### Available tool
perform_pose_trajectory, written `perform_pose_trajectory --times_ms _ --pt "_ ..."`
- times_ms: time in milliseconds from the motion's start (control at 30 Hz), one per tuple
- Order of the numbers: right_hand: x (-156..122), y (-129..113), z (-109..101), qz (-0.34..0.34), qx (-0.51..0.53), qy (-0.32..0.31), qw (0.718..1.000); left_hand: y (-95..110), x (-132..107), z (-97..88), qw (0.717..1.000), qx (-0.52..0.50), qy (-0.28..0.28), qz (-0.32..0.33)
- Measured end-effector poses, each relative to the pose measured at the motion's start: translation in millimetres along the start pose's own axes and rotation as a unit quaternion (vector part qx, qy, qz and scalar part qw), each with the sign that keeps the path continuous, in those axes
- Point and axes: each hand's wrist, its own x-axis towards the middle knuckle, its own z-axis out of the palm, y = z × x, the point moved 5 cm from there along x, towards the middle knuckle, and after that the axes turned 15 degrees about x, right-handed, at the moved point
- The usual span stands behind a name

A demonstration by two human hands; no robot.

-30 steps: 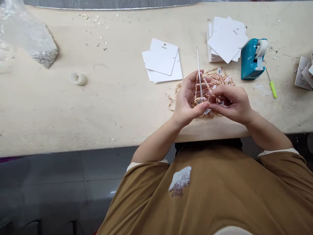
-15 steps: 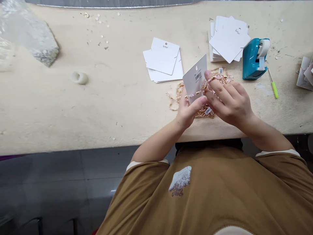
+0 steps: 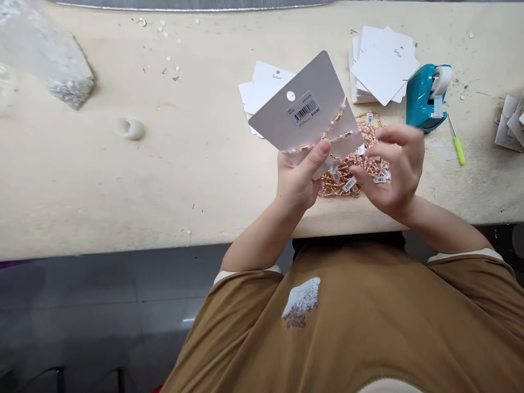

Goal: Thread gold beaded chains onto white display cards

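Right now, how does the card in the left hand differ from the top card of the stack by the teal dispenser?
The held card is gripped in the left hand; the top card rests on a stack.
The held card shows a barcode label; the top card shows small script print.
The held card has beaded strands across it; the top card has none.
Shared: both are straight-edged cards.

The table (image 3: 164,180) is lit brightly and evenly, with soft shadows; the floor (image 3: 164,284) below its near edge is dim, bearing a small white glare. Fingers (image 3: 403,134) of the right hand (image 3: 393,183) look blurred; the barcode (image 3: 305,111) on the shaded card (image 3: 274,117) is fairly crisp.
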Motion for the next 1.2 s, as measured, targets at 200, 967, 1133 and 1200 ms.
perform_pose_trajectory --times_ms 200,967,1133,1200 --pt "-10 34 23 0.306 0.352 -0.060 0.882 3 -4 8.9 0.996 -0.056 -0.030 -0.061" --pt "12 44 -15 0.344 0.362 0.131 0.857 -7 -3 10.9 0.990 0.079 -0.093 -0.077" --pt "18 28 -20 0.215 0.265 0.124 0.932 2 -10 19.1 0.981 0.152 -0.111 -0.047" --pt "19 18 -18 0.153 0.186 0.087 0.967 2 -13 21.4 0.976 0.181 -0.110 -0.045"
